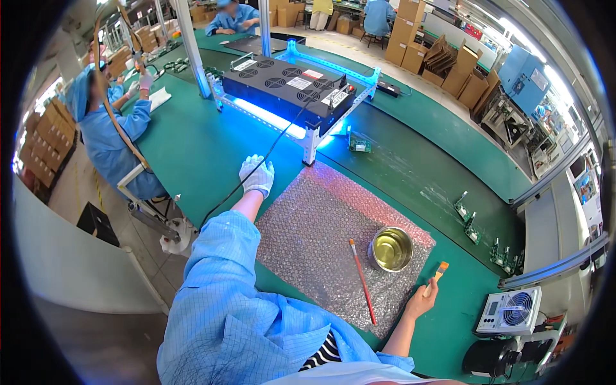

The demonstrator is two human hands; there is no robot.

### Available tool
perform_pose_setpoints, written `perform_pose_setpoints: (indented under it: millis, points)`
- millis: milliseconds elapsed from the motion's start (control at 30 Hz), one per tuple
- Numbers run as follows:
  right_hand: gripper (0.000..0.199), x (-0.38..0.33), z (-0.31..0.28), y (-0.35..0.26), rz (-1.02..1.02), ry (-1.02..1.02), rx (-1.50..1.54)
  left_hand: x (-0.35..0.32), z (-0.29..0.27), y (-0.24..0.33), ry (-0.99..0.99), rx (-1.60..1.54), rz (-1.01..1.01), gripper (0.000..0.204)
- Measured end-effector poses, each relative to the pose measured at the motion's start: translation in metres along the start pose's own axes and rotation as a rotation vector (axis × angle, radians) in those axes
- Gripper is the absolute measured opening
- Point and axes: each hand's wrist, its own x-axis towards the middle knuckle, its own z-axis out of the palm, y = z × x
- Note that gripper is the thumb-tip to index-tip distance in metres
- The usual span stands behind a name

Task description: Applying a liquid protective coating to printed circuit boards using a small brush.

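Note:
My left hand (257, 175), in a white glove, lies on the green table close to a black cable (277, 141), its fingers stretched out with nothing visible in them. A flat paintbrush (439, 274) with orange bristles and a pale wooden handle is gripped by my bare right hand (421, 301), bristles pointing away from me. To the left of that brush, a round metal cup (392, 249) of yellowish liquid stands on a sheet of bubble wrap (308, 221). Beside the cup lies a thin red-handled brush (363, 282).
Beyond the bubble wrap, a black fan unit (289, 88) on a metal frame (310, 146) shines blue light downward. Small green circuit boards (359, 146) sit along a dark conveyor belt (410, 173). A white fan blower (510, 311) stands at right. Co-workers in blue (115, 141) sit farther off.

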Motion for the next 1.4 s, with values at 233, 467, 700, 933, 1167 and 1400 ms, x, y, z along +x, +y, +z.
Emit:
perform_pose_setpoints:
  millis: [233, 467, 700, 933, 1167, 1400]
  points:
    - [0.033, 0.0008, -0.0010, -0.0013, 0.020, -0.005, 0.021, 0.0003, 0.0021, 0.0010, 0.019, 0.013, 0.009, 0.028]
    - [0.034, -0.0003, -0.0014, -0.0020, 0.026, -0.017, 0.021, -0.0001, -0.0001, 0.0017, -0.012, -0.023, -0.001, 0.027]
    - [0.033, 0.0002, -0.0005, -0.0002, 0.020, -0.006, 0.023, 0.0002, -0.0001, 0.0015, 0.005, 0.002, 0.004, 0.028]
    - [0.033, -0.0001, -0.0001, 0.0013, 0.016, 0.001, 0.015, -0.0003, 0.0002, 0.0005, 0.041, -0.004, 0.011, 0.027]
    - [0.033, 0.0001, -0.0002, 0.0035, 0.007, -0.007, 0.017, 0.0000, -0.0008, 0.0009, 0.017, 0.016, 0.007, 0.026]
    - [0.034, -0.0009, -0.0015, 0.0001, 0.029, -0.016, 0.007, -0.0008, 0.0035, -0.0010, 0.026, 0.006, 0.012, 0.027]
